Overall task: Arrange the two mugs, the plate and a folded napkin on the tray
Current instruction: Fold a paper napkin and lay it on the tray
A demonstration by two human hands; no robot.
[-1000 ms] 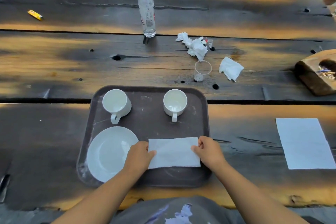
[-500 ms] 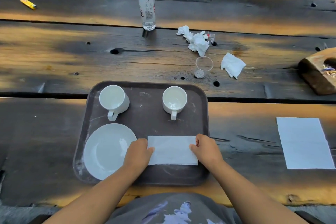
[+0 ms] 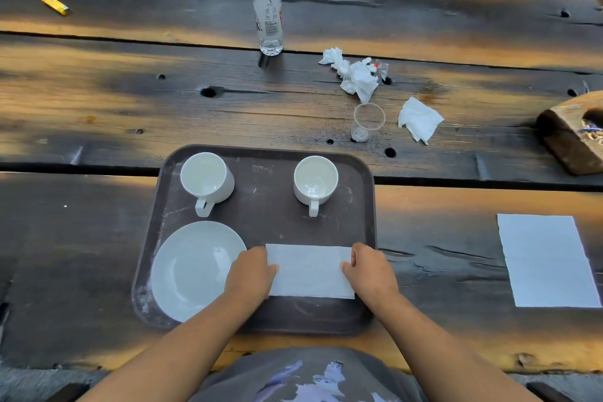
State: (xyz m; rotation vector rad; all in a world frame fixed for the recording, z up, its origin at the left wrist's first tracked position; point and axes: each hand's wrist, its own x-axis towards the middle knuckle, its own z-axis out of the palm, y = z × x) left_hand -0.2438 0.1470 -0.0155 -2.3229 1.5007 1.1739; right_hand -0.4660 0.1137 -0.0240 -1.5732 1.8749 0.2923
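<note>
A dark brown tray (image 3: pixel 270 228) lies on the wooden table in front of me. Two white mugs stand upright at its far side, one at the left (image 3: pixel 206 180) and one at the right (image 3: pixel 315 180), handles toward me. A white plate (image 3: pixel 192 268) fills the near left corner. A folded white napkin (image 3: pixel 310 271) lies flat at the near right of the tray. My left hand (image 3: pixel 249 274) grips its left end and my right hand (image 3: pixel 370 271) grips its right end, fingers curled over the edges.
A flat white napkin (image 3: pixel 548 259) lies on the table to the right. Beyond the tray are a clear plastic cup (image 3: pixel 367 122), crumpled tissues (image 3: pixel 355 77), a water bottle (image 3: pixel 267 3), a yellow lighter (image 3: pixel 54 4) and a wooden block (image 3: pixel 571 137).
Both hands stay on the napkin's ends and have closed in slightly over it. The camera has tilted a little, shifting the scene in the frame.
</note>
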